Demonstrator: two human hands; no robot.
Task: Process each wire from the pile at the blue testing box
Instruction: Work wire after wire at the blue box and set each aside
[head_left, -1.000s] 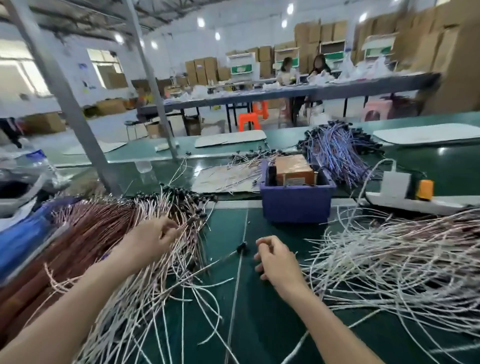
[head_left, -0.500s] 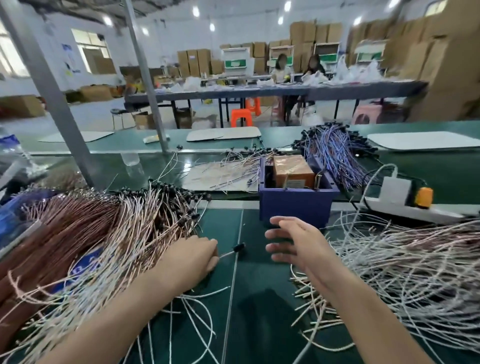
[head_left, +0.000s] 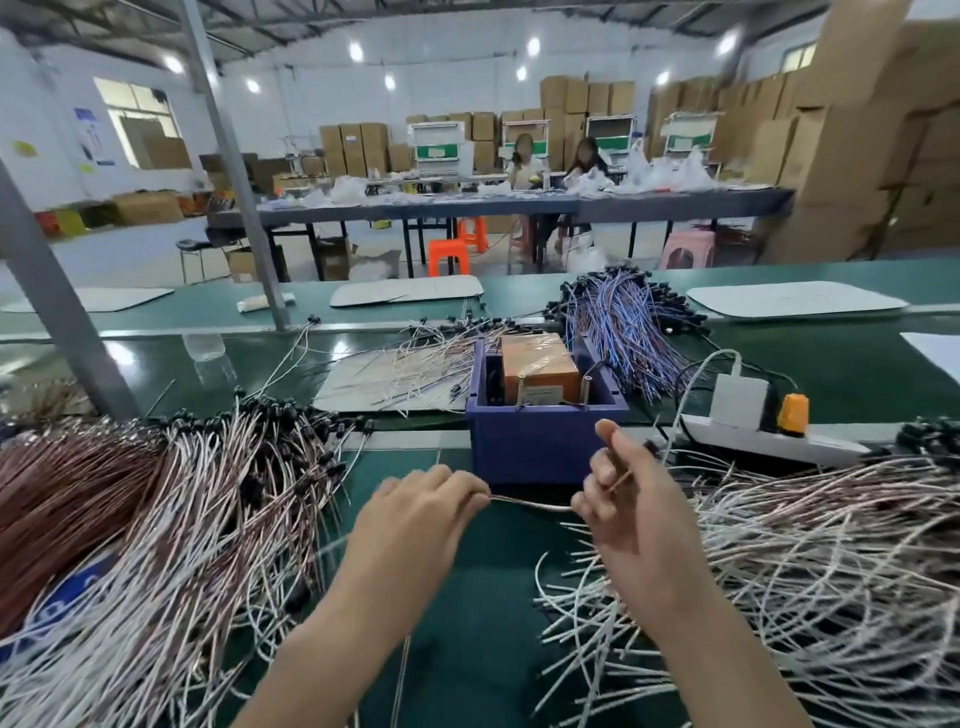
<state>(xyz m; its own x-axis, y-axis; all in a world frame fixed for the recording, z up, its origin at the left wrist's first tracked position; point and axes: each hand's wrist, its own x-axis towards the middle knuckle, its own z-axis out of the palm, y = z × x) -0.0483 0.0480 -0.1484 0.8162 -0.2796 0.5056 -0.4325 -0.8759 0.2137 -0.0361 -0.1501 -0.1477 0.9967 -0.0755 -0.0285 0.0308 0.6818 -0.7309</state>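
Observation:
One thin pale wire (head_left: 530, 503) stretches between my two hands just in front of the blue testing box (head_left: 540, 441). My left hand (head_left: 421, 512) pinches its left part with curled fingers. My right hand (head_left: 623, 493) pinches the other part, fingers curled, forefinger raised toward the box's front wall. The box holds an orange unit (head_left: 540, 366) with two upright metal pins. A big pile of pink-white wires with black ends (head_left: 218, 499) lies to the left. Another pile of whitish wires (head_left: 789, 561) lies to the right.
A white power strip with an orange plug (head_left: 769, 431) lies right of the box. Blue-purple wires (head_left: 623, 317) are heaped behind it. A grey cardboard sheet (head_left: 374, 376) with loose wires lies at its left. Slanted metal posts (head_left: 52, 306) rise at left. Two people sit at a far table.
My left hand drew one wire out of the left pile and moved to the centre. My right hand rose from the mat and took hold of the wire's other part.

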